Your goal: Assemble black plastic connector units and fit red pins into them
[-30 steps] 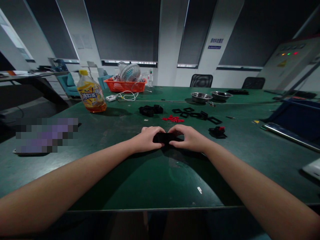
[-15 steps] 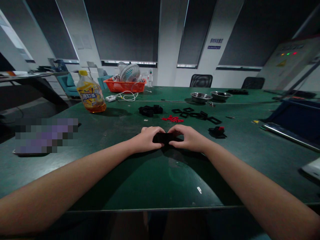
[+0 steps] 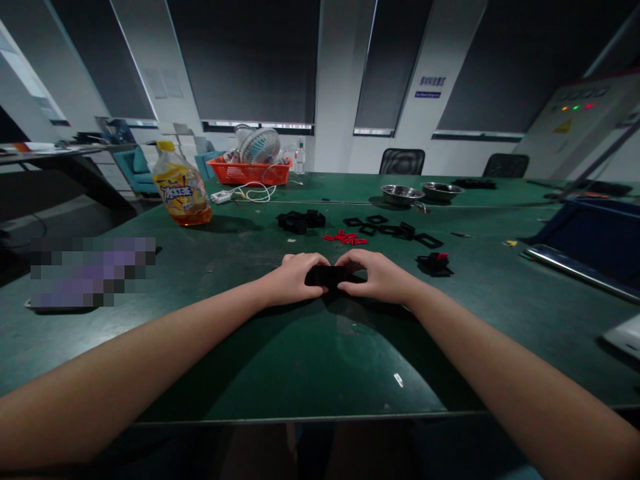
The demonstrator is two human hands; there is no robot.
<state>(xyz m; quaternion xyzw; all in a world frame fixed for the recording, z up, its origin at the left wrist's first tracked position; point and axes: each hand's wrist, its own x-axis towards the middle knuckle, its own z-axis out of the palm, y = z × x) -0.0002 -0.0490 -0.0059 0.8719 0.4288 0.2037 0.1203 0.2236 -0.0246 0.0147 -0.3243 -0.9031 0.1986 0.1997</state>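
Note:
Between my two hands is a small black block-like part point(image 3: 327, 276), just over the green table point(image 3: 300, 373). My left hand point(image 3: 295, 279) grips its left end, thumb in front and fingers behind. At the right end my right hand point(image 3: 377, 277) pinches it in the same way. Its details are lost in the dark. Beyond the hands lie several small red pieces point(image 3: 345, 238), a cluster of black parts point(image 3: 301, 221) and several flat black frames point(image 3: 387, 227). A black part with a red piece on it point(image 3: 435, 264) rests to the right of my right hand.
A bottle with a yellow cap point(image 3: 181, 187) stands at left, behind a blurred-out flat device point(image 3: 95, 272). An orange basket point(image 3: 250, 172) holds a fan. Two metal bowls point(image 3: 401, 195) sit at the back. At right are a dark blue case point(image 3: 590, 233) and a white object point(image 3: 625, 335).

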